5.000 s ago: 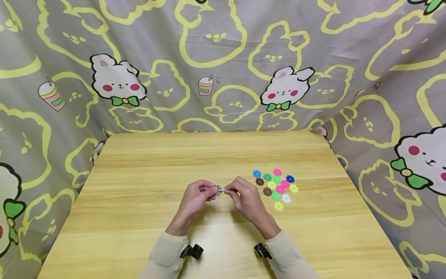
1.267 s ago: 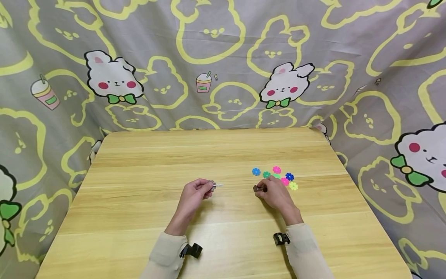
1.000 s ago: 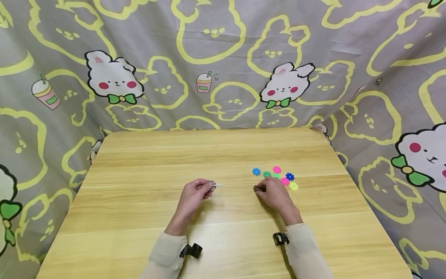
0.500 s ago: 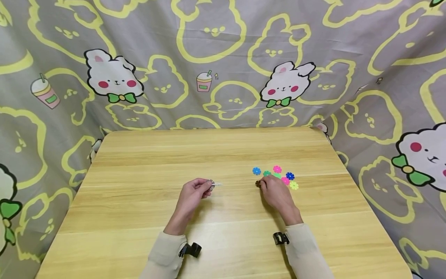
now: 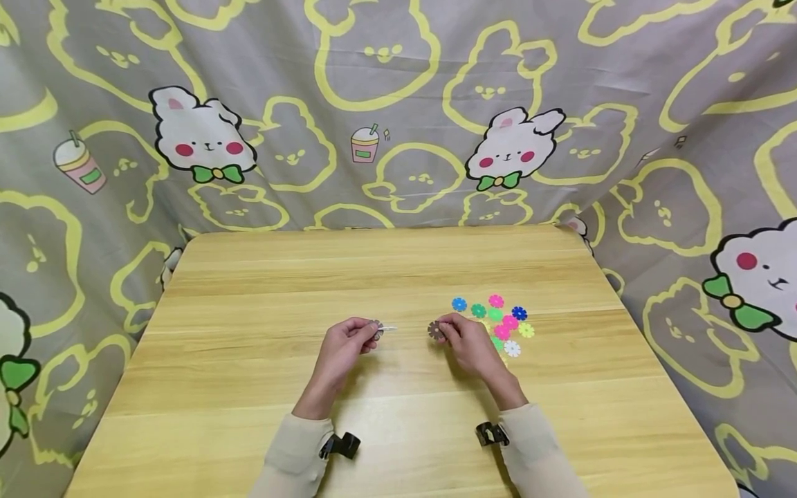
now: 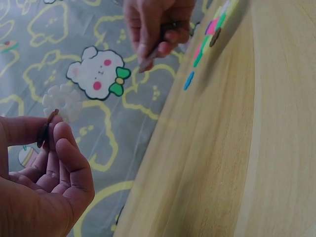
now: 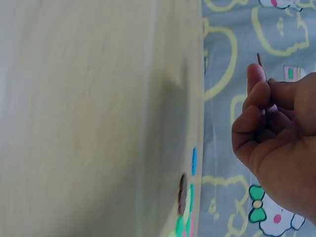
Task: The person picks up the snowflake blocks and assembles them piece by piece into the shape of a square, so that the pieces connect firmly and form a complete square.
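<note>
Wooden table (image 5: 249,387) before a rabbit-print curtain (image 5: 373,104). I see my left hand (image 5: 344,346) raised above the table's middle, pinching joined white and brown discs (image 5: 380,328). My right hand (image 5: 467,344), just left of the loose coloured discs (image 5: 507,325), pinches one brown disc (image 5: 435,330) upright at its fingertips.

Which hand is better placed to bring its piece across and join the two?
Probably the right hand. It pinches a single brown disc, lifted off the table beside the pile of discs. The left hand holds the joined white and brown piece level, a steady target.
</note>
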Tool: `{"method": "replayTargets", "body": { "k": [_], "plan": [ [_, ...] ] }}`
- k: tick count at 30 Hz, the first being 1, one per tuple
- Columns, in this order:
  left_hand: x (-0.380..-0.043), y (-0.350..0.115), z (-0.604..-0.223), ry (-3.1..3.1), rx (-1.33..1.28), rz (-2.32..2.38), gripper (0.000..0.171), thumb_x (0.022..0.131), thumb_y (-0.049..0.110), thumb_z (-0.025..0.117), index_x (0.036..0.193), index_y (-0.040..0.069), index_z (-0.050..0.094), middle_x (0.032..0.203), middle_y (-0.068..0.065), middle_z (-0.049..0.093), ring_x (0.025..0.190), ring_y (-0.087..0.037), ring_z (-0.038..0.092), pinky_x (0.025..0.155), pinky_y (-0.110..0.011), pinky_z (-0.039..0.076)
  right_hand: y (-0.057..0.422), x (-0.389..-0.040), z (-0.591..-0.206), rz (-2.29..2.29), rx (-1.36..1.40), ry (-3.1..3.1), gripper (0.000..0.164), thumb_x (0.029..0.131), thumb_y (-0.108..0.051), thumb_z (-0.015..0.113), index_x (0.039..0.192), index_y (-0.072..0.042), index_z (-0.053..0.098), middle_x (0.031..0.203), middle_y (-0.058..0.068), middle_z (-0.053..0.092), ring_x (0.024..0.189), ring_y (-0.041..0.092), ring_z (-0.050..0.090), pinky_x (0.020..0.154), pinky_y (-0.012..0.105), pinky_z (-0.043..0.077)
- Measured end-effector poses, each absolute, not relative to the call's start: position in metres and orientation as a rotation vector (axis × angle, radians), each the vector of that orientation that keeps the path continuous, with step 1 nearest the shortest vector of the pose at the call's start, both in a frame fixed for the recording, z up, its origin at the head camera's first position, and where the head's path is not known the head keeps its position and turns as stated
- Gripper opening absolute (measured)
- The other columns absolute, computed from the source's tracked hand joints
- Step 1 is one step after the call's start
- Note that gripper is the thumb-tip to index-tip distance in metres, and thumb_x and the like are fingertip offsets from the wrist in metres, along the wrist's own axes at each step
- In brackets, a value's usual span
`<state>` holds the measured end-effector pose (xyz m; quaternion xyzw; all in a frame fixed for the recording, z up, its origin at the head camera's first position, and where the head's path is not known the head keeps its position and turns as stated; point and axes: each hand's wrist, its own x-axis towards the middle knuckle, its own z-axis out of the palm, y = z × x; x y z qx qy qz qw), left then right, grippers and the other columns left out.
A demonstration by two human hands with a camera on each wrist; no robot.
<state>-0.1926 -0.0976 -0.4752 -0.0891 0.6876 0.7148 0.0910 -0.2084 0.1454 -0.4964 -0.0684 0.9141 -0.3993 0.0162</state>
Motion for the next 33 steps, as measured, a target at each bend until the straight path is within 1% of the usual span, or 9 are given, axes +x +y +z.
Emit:
{"method": "replayTargets", "body": {
  "k": [3,7,10,14,16,21,23,28,33],
  "plan": [
    [-0.193,-0.098,-0.475,2.044,-0.272,2.125,0.020,0.093,0.011,0.063,0.102,-0.006,0.065,0.088,-0.014,0.070,0.070,-0.013,0.062,0.069,-0.026,0.056,0.138,-0.206,-0.492,-1.285,-0.279,2.821,0.018,0.097,-0.013,0.058,0.111,-0.007,0.067,0.085,0.003,0.071,0.076,0.018,0.068,0.066,0.023,0.053],
    [-0.192,-0.098,-0.475,2.049,-0.279,2.122,0.019,0.093,0.010,0.062,0.102,-0.006,0.065,0.085,-0.009,0.069,0.071,-0.015,0.063,0.069,-0.027,0.056,0.131,-0.204,-0.486,-1.323,-0.307,2.783,0.020,0.097,-0.016,0.059,0.114,-0.008,0.066,0.084,0.000,0.070,0.075,0.020,0.068,0.061,0.020,0.050],
    [-0.192,-0.098,-0.476,2.046,-0.282,2.124,0.019,0.093,0.010,0.062,0.102,-0.006,0.065,0.087,-0.012,0.070,0.072,-0.017,0.063,0.069,-0.027,0.056,0.127,-0.204,-0.482,-1.348,-0.308,2.759,0.021,0.097,-0.017,0.059,0.115,-0.008,0.065,0.084,-0.001,0.070,0.076,0.023,0.068,0.057,0.021,0.048],
    [-0.193,-0.098,-0.476,2.042,-0.285,2.125,0.019,0.093,0.010,0.062,0.102,-0.006,0.065,0.090,-0.016,0.070,0.071,-0.016,0.063,0.069,-0.027,0.056,0.123,-0.204,-0.479,-1.382,-0.342,2.748,0.020,0.096,-0.017,0.060,0.113,-0.009,0.065,0.083,0.000,0.070,0.073,0.025,0.067,0.053,0.021,0.046],
    [-0.193,-0.098,-0.476,2.040,-0.286,2.127,0.019,0.093,0.010,0.062,0.102,-0.006,0.065,0.091,-0.017,0.069,0.071,-0.015,0.063,0.069,-0.028,0.056,0.122,-0.204,-0.478,-1.402,-0.366,2.740,0.019,0.095,-0.016,0.061,0.113,-0.009,0.065,0.082,-0.001,0.069,0.069,0.022,0.064,0.052,0.022,0.045],
    [-0.194,-0.099,-0.477,2.048,-0.293,2.124,0.018,0.093,0.009,0.062,0.103,-0.006,0.065,0.093,-0.020,0.069,0.072,-0.016,0.063,0.070,-0.028,0.056,0.118,-0.205,-0.475,-1.436,-0.400,2.707,0.018,0.095,-0.017,0.061,0.112,-0.014,0.065,0.080,-0.004,0.066,0.062,0.011,0.054,0.052,0.022,0.042],
    [-0.193,-0.098,-0.476,2.050,-0.292,2.122,0.018,0.093,0.009,0.062,0.103,-0.006,0.065,0.094,-0.020,0.069,0.072,-0.016,0.063,0.070,-0.028,0.056,0.116,-0.205,-0.474,-1.448,-0.399,2.685,0.018,0.095,-0.018,0.062,0.112,-0.015,0.065,0.080,-0.004,0.066,0.061,0.010,0.053,0.052,0.021,0.042],
    [-0.194,-0.098,-0.477,2.041,-0.285,2.126,0.019,0.093,0.009,0.062,0.103,-0.006,0.065,0.095,-0.021,0.069,0.072,-0.016,0.063,0.070,-0.028,0.056,0.113,-0.204,-0.473,-1.472,-0.390,2.641,0.017,0.095,-0.019,0.062,0.112,-0.017,0.065,0.081,-0.002,0.066,0.063,0.011,0.054,0.053,0.022,0.044],
    [-0.195,-0.098,-0.478,2.047,-0.288,2.130,0.018,0.092,0.009,0.062,0.102,-0.006,0.065,0.090,-0.016,0.069,0.073,-0.018,0.064,0.070,-0.028,0.056,0.111,-0.204,-0.472,-1.475,-0.388,2.631,0.017,0.096,-0.020,0.061,0.112,-0.017,0.065,0.080,-0.002,0.065,0.065,0.015,0.056,0.055,0.023,0.045]
  ]
}}
